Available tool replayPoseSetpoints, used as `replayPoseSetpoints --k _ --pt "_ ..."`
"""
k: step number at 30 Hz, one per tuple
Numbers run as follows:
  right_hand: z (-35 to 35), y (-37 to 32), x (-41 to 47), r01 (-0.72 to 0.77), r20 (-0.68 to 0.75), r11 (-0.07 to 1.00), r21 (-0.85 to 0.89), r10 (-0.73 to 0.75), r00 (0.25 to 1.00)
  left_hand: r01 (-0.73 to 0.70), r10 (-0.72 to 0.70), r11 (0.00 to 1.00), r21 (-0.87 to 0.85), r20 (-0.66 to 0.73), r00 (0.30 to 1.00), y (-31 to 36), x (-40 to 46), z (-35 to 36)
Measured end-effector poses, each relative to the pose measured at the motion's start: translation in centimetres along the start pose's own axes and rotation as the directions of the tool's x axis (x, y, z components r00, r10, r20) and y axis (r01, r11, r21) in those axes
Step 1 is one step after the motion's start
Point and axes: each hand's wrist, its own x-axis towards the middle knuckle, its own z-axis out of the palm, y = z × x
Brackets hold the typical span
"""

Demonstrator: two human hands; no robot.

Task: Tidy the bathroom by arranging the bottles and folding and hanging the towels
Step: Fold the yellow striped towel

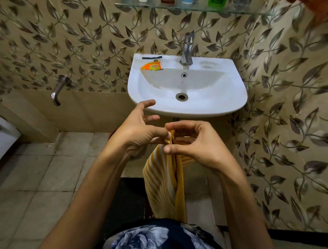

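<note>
A yellow towel with white stripes [164, 179] hangs down in front of me, below the sink's front edge. My left hand [134, 133] pinches its top corner between thumb and a finger, while the other fingers spread toward the sink. My right hand [193, 142] grips the same top edge from the right, fingers curled around the cloth. Both hands meet at the towel's upper end. Several bottles [215, 2] stand on a glass shelf [177, 8] high on the wall, only their bases showing.
A white sink [236, 92] with a chrome tap [187, 51] hangs on the leaf-patterned wall. An orange sachet wrapper [151, 66] lies on the sink's left rim. A wall spout [58, 89] sticks out at left. Orange cloth [321, 12] shows at top right. The floor is tiled.
</note>
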Motion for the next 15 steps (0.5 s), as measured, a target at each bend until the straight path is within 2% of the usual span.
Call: replayPoseSetpoints --k 2,4,7,10,12,15 --pt "0.41 0.19 0.2 0.052 -0.099 0.994 -0.1 -0.062 0.993 0.0 -0.001 0.998 -0.065 -0.011 1.0 0.09 -0.05 0.09" --pt "0.79 0.38 0.45 0.091 -0.166 0.988 -0.129 -0.112 0.98 -0.002 0.0 0.993 -0.121 -0.015 1.0 0.12 -0.18 0.15" --pt "0.81 0.54 0.55 0.15 -0.159 0.975 -0.162 -0.176 0.972 0.006 -0.01 0.981 -0.196 -0.017 1.0 0.38 -0.38 0.08" --pt "0.83 0.43 0.54 0.193 -0.129 0.976 -0.101 -0.205 0.97 -0.024 0.023 0.979 -0.203 -0.008 1.0 0.75 -0.64 0.16" --pt "0.87 0.52 0.46 0.21 -0.099 0.977 -0.044 -0.214 0.972 -0.061 0.067 0.992 -0.112 0.051 0.996 0.84 -0.86 0.23" --pt "0.68 0.57 0.27 0.214 -0.087 0.976 0.041 -0.21 0.974 -0.219 0.184 0.954 0.206 0.176 0.967 0.5 -0.82 0.09"
